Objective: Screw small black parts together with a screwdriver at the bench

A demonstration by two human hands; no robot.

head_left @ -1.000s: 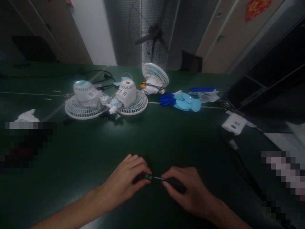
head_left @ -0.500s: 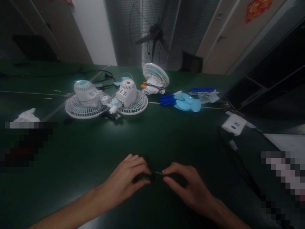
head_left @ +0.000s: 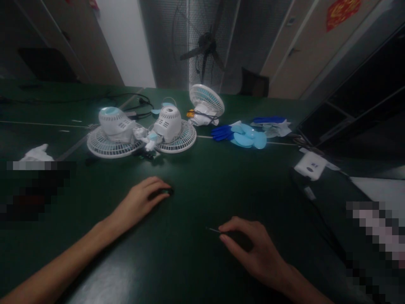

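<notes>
My left hand [head_left: 144, 198] rests low over the green table, thumb and fingers closed on a small dark piece [head_left: 171, 191] whose kind I cannot make out. To the right, my right hand [head_left: 249, 242] pinches a thin metal rod [head_left: 211, 229] between thumb and forefinger; its tip points left. The two hands are well apart. Beyond my left hand lie two white fan heads, a left one [head_left: 115, 131] and a right one [head_left: 169, 126], grilles down on the table.
A third small fan [head_left: 205, 105] stands farther back. Right of it are blue gloves [head_left: 221, 132], a light-blue fan blade [head_left: 248, 137] and a second glove pair [head_left: 270, 120]. A white box [head_left: 310, 165] with cables sits at right, a white crumpled item [head_left: 37, 153] at left.
My left hand has moved away from the rod's tip, forward and to the left, carrying the small dark piece. My right hand has barely moved and still pinches the rod.
</notes>
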